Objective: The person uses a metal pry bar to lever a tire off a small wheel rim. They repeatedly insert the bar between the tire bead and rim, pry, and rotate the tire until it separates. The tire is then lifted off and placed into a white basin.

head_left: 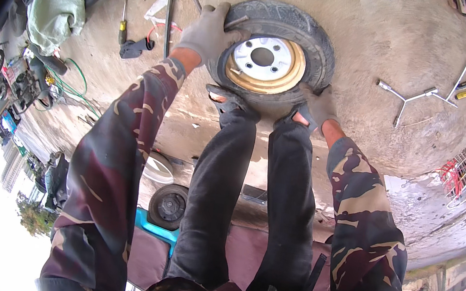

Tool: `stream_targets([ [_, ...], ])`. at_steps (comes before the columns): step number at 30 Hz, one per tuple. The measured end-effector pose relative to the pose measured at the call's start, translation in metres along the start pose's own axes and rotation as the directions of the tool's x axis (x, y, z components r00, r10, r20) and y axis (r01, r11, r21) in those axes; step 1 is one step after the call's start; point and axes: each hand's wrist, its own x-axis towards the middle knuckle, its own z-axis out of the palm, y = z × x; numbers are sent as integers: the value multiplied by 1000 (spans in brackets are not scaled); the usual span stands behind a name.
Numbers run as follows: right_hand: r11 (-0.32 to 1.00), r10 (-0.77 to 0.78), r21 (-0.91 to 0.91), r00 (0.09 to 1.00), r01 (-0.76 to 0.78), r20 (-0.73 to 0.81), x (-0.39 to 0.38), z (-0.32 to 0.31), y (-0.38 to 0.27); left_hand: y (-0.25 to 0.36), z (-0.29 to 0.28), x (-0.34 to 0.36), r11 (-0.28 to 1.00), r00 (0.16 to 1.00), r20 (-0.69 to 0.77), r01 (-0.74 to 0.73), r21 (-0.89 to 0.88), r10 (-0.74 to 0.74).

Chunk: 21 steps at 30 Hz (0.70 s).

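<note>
Grey-gloved hands clasp a small tyre (pixel 314 43) with gold rim: left hand (pixel 206 32) on top, right hand (pixel 318 105) beneath.

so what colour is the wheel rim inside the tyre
Gold outer rim with a white centre disc, seen best in the head view.

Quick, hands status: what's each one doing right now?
Left hand: gloved, closed over the far edge of the tyre.
Right hand: gloved, gripping the tyre's near edge, beside the gold rim.
</note>
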Motion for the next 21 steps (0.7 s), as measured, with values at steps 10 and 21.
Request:
stream_targets([
  [10, 931, -162, -330, 987, 156, 11, 21, -63, -64, -33, 18, -22, 989, 986, 99, 137, -60, -131],
  [21, 581, -434, -709, 889, 401, 148, 44, -67, -178, -63, 104, -102, 837, 880, 252, 466, -288, -403],
])
